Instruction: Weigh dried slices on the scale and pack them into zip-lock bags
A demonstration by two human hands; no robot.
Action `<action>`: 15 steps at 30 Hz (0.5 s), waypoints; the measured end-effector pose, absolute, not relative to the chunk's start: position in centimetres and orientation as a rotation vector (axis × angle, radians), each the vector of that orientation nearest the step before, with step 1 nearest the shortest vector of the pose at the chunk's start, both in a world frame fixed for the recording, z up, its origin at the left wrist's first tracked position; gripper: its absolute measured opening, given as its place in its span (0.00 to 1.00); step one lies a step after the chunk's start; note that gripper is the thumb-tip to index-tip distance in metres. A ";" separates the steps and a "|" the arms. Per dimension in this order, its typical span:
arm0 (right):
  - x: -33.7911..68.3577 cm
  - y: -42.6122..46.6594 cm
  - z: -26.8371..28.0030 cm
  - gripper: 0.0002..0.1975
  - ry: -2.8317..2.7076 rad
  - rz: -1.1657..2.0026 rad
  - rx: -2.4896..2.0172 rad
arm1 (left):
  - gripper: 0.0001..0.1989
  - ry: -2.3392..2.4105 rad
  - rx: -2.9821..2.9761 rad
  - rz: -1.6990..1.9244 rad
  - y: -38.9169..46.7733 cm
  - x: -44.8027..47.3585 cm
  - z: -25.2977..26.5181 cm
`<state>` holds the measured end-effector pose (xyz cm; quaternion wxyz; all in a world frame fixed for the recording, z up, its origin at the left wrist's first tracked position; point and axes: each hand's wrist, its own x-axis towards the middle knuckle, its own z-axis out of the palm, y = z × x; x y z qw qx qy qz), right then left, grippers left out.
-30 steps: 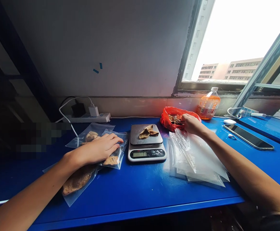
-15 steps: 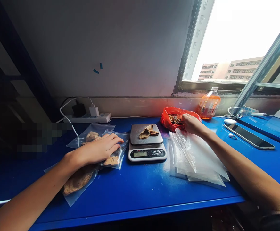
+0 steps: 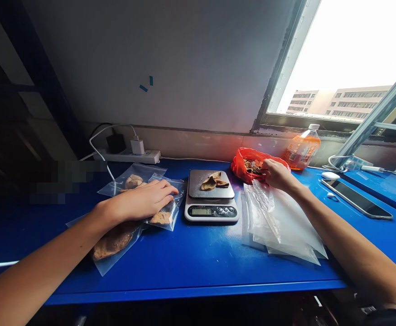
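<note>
My left hand [image 3: 148, 198] lies flat, fingers stretched out, over clear zip bags [image 3: 107, 188] that hold brown dried pieces [image 3: 114, 242]. Between my hands stands a digital kitchen scale [image 3: 211, 211]; several curled, dried tan pieces [image 3: 214, 182] rest on its metal plate. At the right, my right hand [image 3: 277, 174] reaches to the edge of an open red plastic bag [image 3: 239, 171] filled with small dried bits [image 3: 253, 166]. Its fingers are pinched together, and whatever is between them is hidden. Below that hand lies a stack of flat clear bags [image 3: 286, 222].
An orange drink bottle [image 3: 303, 149] stands behind the red bag. A phone [image 3: 357, 199] and white earbuds [image 3: 332, 196] lie at the right. A power strip [image 3: 133, 156] with chargers sits against the wall. The blue desk [image 3: 198, 267] ends at a front edge.
The view has shifted slightly, so everything appears a little to the right. My right hand stays at the red bag, its fingers a little more curled; my left hand still rests on the bags.
</note>
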<state>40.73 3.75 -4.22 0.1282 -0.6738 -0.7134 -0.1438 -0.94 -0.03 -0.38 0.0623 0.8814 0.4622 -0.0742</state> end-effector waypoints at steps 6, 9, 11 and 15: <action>40.6 3.7 -4.1 0.08 -2.047 -0.448 -1.959 | 0.22 1.396 2.683 -0.213 -0.2 -0.7 -0.2; 40.9 3.8 -4.0 0.05 -1.996 -0.387 -1.919 | 0.22 1.391 2.693 -0.223 -0.3 -0.7 -0.2; 41.2 3.8 -3.8 0.03 -1.908 -0.247 -1.835 | 0.22 1.394 2.687 -0.221 -0.3 -0.7 -0.1; 41.0 3.0 -3.0 0.15 -1.549 0.382 -1.503 | 0.22 1.397 2.655 -0.199 -0.1 -1.0 -0.3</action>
